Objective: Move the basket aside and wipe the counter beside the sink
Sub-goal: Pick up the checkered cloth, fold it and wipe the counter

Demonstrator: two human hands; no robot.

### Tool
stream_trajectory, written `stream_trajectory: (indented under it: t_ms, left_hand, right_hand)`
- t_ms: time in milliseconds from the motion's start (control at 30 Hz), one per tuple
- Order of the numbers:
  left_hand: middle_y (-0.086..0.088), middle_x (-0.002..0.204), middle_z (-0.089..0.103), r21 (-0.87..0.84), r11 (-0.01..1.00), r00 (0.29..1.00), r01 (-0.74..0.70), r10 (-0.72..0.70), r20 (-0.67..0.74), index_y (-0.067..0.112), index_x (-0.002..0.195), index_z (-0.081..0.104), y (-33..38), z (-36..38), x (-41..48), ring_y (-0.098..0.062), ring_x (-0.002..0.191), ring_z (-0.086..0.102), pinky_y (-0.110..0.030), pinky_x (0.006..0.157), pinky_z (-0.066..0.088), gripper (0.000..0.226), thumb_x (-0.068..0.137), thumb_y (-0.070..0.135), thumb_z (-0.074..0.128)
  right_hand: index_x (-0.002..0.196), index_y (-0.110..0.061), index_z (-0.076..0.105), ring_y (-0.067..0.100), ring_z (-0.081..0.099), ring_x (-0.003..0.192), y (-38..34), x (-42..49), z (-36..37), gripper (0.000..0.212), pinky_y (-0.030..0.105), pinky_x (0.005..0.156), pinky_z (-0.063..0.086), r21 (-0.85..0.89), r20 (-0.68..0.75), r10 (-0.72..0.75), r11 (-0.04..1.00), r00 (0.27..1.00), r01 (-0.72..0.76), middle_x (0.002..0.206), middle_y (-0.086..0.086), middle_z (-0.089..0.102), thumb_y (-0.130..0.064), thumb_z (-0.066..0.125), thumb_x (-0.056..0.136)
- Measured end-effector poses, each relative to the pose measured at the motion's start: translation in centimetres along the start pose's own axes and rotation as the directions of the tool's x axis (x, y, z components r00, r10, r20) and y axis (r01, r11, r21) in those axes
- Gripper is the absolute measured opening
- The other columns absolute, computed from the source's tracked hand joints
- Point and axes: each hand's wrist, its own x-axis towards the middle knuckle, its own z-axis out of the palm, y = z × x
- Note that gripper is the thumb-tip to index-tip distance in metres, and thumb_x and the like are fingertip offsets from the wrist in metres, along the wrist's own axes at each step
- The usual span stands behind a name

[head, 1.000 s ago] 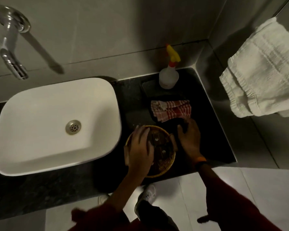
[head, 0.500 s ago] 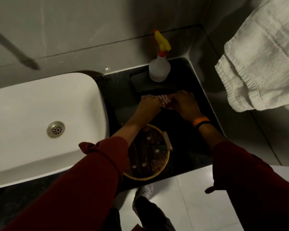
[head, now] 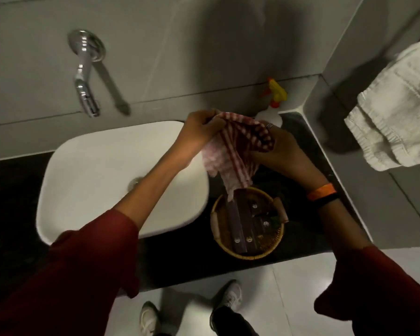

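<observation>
A red-and-white striped cloth (head: 235, 146) hangs in the air above the dark counter (head: 308, 166), held by both hands. My left hand (head: 199, 132) grips its upper left corner and my right hand (head: 279, 149) grips its right side. The round wicker basket (head: 218, 229) sits near the counter's front edge, right of the white sink (head: 102, 175), with several dark flat packets in it. The cloth's lower tip dangles just over the basket's far rim.
A spray bottle (head: 274, 100) with a yellow trigger stands at the back corner, partly hidden by the cloth. A chrome wall tap (head: 85, 76) juts over the sink. White towels (head: 395, 112) hang at the right wall. My shoes (head: 230, 294) stand on the pale floor.
Both hands left the basket, reached to the cloth lying on the counter, and have lifted it up into the air. The basket stays near the front edge.
</observation>
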Motion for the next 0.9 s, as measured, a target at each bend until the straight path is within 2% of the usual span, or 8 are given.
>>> stream_trajectory:
  t_ms: [100, 167, 300, 367, 500, 633, 733, 900]
  left_hand:
    - [0.002, 0.068, 0.065, -0.116, 0.992, 0.998, 0.057, -0.061, -0.03, 0.017, 0.074, 0.068, -0.9, -6.8, -5.3, -0.006, 0.06, 0.057, -0.019, 0.056, 0.044, 0.023, 0.095, 0.017, 0.059]
    - [-0.01, 0.088, 0.076, -0.187, 0.974, 0.992, 0.126, -0.122, 0.032, 0.01, 0.092, 0.073, -2.8, -12.0, -9.3, -0.015, 0.078, 0.071, -0.025, 0.073, 0.057, 0.008, 0.088, 0.017, 0.073]
    - [0.007, 0.093, 0.075, -0.156, 0.961, 0.966, 0.229, -0.205, 0.156, 0.011, 0.103, 0.071, -7.9, -22.3, -18.6, -0.006, 0.092, 0.069, -0.023, 0.089, 0.057, 0.039, 0.066, 0.006, 0.084]
    - [-0.002, 0.099, 0.074, -0.212, 0.932, 0.953, 0.295, -0.271, 0.136, -0.004, 0.11, 0.068, -11.5, -26.9, -23.7, -0.009, 0.097, 0.068, -0.021, 0.088, 0.057, 0.032, 0.079, 0.001, 0.074]
    - [-0.009, 0.109, 0.073, -0.348, 0.826, 0.874, 0.445, -0.484, -0.032, 0.009, 0.112, 0.069, -19.3, -33.4, -32.6, -0.022, 0.102, 0.067, -0.033, 0.086, 0.055, 0.019, 0.097, 0.016, 0.06]
    - [-0.006, 0.107, 0.075, -0.314, 0.761, 0.796, 0.568, -0.605, -0.025, 0.013, 0.107, 0.07, -26.7, -36.1, -38.3, -0.024, 0.103, 0.071, -0.034, 0.086, 0.058, 0.035, 0.086, 0.042, 0.069]
    - [0.002, 0.099, 0.071, -0.238, 0.787, 0.793, 0.57, -0.602, -0.092, 0.015, 0.105, 0.067, -29.8, -37.2, -37.9, -0.009, 0.091, 0.071, -0.022, 0.082, 0.059, 0.012, 0.098, 0.022, 0.061]
    - [-0.014, 0.139, 0.053, 0.143, 0.799, 0.784, 0.583, -0.508, -0.356, 0.015, 0.138, 0.051, -34.1, -37.6, -34.7, -0.031, 0.127, 0.053, -0.046, 0.106, 0.048, 0.038, 0.101, 0.024, 0.053]
  right_hand:
    - [0.106, -0.019, 0.069, -0.003, 0.067, 0.084, -4.9, -1.4, 5.3, 0.014, 0.015, 0.087, 0.057, 0.245, -0.023, 0.034, 0.969, 0.999, -0.028, 0.099, -0.01, 0.072, -0.014, 0.066, 0.094]
    - [0.094, -0.026, 0.071, -0.004, 0.071, 0.082, -8.1, -2.5, 9.7, 0.018, 0.019, 0.08, 0.06, 0.419, -0.016, 0.036, 0.907, 0.999, -0.026, 0.084, -0.017, 0.076, -0.012, 0.06, 0.097]
    - [0.082, -0.025, 0.073, -0.005, 0.07, 0.076, -13.6, -5.3, 21.2, 0.021, 0.012, 0.072, 0.054, 0.476, 0.037, 0.103, 0.873, 0.994, -0.108, 0.073, -0.018, 0.077, -0.018, 0.061, 0.098]
    - [0.086, -0.028, 0.072, -0.01, 0.069, 0.08, -16.0, -7.1, 27.8, 0.02, 0.007, 0.074, 0.052, 0.456, 0.082, 0.13, 0.877, 0.988, -0.153, 0.08, -0.018, 0.077, -0.021, 0.059, 0.099]
    - [0.108, -0.023, 0.071, 0.006, 0.072, 0.101, -18.1, -11.3, 41.2, 0.017, 0.015, 0.082, 0.056, 0.469, 0.188, 0.211, 0.839, 0.959, -0.276, 0.106, -0.003, 0.077, -0.024, 0.055, 0.101]
    - [0.102, -0.021, 0.076, 0.012, 0.073, 0.097, -17.9, -13.4, 50.7, 0.017, 0.038, 0.092, 0.058, 0.355, 0.174, 0.325, 0.86, 0.93, -0.367, 0.095, -0.002, 0.079, -0.023, 0.06, 0.099]
    - [0.088, -0.026, 0.074, 0.021, 0.072, 0.097, -17.7, -11.9, 54.1, 0.016, 0.04, 0.092, 0.056, 0.275, 0.15, 0.424, 0.85, 0.893, -0.449, 0.089, -0.003, 0.076, -0.026, 0.061, 0.098]
    - [0.132, -0.006, 0.058, 0.042, 0.057, 0.121, -15.9, -8.9, 58.0, 0.045, 0.052, 0.103, 0.046, -0.083, -0.184, 0.486, 0.858, 0.854, -0.506, 0.129, 0.022, 0.062, -0.032, 0.058, 0.095]
